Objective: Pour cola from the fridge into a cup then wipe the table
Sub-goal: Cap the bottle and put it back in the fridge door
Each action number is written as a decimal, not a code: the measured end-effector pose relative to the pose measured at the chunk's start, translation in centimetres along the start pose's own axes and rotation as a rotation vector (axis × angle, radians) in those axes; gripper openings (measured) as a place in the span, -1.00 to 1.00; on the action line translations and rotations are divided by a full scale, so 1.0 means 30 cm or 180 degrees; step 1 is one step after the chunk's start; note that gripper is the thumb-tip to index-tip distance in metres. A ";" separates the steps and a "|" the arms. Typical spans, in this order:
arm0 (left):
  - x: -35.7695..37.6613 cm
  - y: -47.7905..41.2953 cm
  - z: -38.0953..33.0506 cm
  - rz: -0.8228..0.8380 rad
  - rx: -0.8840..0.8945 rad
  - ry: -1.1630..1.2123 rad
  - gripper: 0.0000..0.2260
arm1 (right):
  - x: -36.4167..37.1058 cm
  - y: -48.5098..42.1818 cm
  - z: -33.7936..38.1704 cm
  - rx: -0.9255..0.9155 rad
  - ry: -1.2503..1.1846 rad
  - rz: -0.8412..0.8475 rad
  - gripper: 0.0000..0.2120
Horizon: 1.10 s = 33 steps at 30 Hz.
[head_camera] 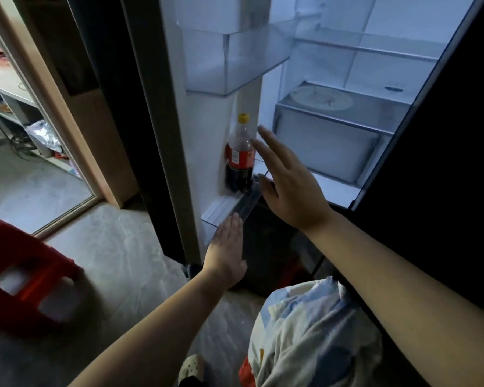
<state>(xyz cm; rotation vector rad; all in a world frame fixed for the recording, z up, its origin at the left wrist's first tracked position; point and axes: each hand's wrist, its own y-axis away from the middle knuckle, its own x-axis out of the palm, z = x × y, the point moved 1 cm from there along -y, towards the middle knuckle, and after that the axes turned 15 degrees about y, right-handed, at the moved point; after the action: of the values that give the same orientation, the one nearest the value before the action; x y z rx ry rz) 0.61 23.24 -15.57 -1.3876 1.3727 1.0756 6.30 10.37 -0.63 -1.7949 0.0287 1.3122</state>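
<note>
Both forearms reach forward from the bottom edge. Right hand [288, 180]: fingers spread and straight, holding nothing, tips just beside the cola [240, 155], possibly brushing it; contact unclear. Left hand [227, 247]: fingers pressed together, flat, palm down, tips at the door shelf [235, 206] front edge. Cola stands upright at the shelf's far end, yellow cap on. Fridge [347, 113] open. Red stool [25, 275] at left, on the floor.

Yellow-capped, red-labelled cola bottle [240, 155]; red stool [25, 277]; white fridge door [204, 141].
</note>
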 end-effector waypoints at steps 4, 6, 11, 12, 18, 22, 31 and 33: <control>-0.013 -0.009 -0.072 0.0101 -0.0014 -0.0054 -0.19 | -0.156 -0.079 0.014 -0.0918 0.0419 -0.0080 -0.46; -0.018 -0.008 -0.089 0.0155 0.0044 -0.0134 -0.18 | -0.202 -0.118 0.039 -0.1336 0.0656 -0.0031 -0.43; -0.032 -0.020 -0.102 0.0378 0.0163 -0.0245 -0.18 | -0.180 -0.201 0.091 -0.1777 0.1289 -0.0009 -0.42; -0.033 -0.023 -0.100 0.0416 0.0203 -0.0298 -0.19 | -0.166 -0.211 0.089 -0.1751 0.1436 0.0022 -0.43; -0.012 -0.034 -0.061 0.0404 0.0349 -0.0575 -0.23 | -0.149 -0.237 0.074 -0.1788 0.1778 0.0084 -0.44; -0.025 -0.013 -0.034 0.0397 0.0424 -0.0489 -0.27 | -0.138 -0.249 0.077 -0.1845 0.1750 0.0027 -0.43; -0.276 0.178 0.134 -0.1456 0.1502 -0.0779 -0.40 | -0.129 -0.192 -0.020 -0.1766 0.1534 -0.0306 -0.33; -0.343 0.191 0.174 -0.1813 0.1388 -0.0917 -0.40 | -0.131 -0.158 -0.064 -0.1652 0.1341 -0.0390 -0.36</control>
<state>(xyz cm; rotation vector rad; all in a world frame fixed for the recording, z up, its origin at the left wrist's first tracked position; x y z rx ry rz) -5.23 30.76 -6.89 -1.1397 0.8538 0.5289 8.33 10.22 5.51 -2.4479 -0.2047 0.8805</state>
